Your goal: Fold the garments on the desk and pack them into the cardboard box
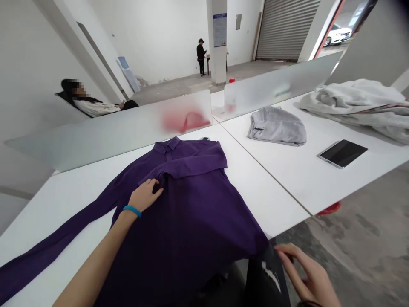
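A purple long-sleeved button-up shirt (198, 204) lies spread on the white table, its collar toward the frosted divider. One sleeve is folded across its chest; the other stretches out to the lower left. My left hand (145, 196), with a blue band at the wrist, rests on the shirt by the bunched end of the folded sleeve, thumb and fingers apart. Beyond the table's front edge, my right hand (308, 273) is curled, thumb and index tips close together beside the shirt's lower right corner. Whether any cloth is between those tips is unclear.
Frosted dividers (134, 132) line the table's far side. To the right are a folded grey garment (276, 125), a tablet (343, 152) and a heap of pale cloth (358, 102). One person (96, 106) sits beyond the divider; another (200, 57) stands farther back.
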`<state>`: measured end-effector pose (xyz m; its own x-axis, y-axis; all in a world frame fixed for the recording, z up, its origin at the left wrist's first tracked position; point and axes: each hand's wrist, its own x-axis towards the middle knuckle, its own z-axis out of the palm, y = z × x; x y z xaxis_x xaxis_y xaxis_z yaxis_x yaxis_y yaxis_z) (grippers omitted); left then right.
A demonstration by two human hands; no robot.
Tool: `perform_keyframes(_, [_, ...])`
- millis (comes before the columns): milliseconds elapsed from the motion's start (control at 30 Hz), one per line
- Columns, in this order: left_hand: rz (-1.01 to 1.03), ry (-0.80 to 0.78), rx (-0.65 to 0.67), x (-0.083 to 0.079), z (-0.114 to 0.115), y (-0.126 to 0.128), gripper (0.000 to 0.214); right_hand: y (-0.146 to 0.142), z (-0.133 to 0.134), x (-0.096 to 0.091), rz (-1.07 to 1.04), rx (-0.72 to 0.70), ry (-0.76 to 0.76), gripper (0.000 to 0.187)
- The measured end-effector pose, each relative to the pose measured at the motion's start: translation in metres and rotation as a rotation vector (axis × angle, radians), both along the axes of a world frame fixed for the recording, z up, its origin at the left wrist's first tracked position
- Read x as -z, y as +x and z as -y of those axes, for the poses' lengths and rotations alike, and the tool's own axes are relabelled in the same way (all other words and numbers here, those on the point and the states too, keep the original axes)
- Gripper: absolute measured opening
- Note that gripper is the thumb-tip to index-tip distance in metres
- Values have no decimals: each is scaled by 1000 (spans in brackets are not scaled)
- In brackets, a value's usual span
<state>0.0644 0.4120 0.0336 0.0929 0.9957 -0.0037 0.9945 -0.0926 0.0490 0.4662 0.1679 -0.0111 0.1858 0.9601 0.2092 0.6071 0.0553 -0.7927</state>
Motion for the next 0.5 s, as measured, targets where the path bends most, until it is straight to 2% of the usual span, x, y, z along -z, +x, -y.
perform_keyframes(100, [-156,153,22,-8,2,-8,26,-31,-38,-39,97,-378,132,21])
perform_keyframes(200, [-201,422,71,-39,-10,-16,29,-91,-75,-62,177,-642,285,29])
perform_keyframes(267, [-209,554,104,-65,-17,-17,29,-143,-103,-61,224,-764,353,33])
perform_keyframes(333, [-212,632,145,-90,-20,-13,28,-194,-138,-52,326,-834,382,40])
perform_keyframes(400, [-188,690,185,-109,-19,-9,25,-233,-180,-41,446,-821,328,46])
perform_keyframes(467, [-137,745,200,-116,-15,-11,22,-247,-224,-36,501,-714,240,50])
perform_keyframes(500, [-107,770,194,-115,-12,-15,21,-243,-244,-36,501,-633,170,48])
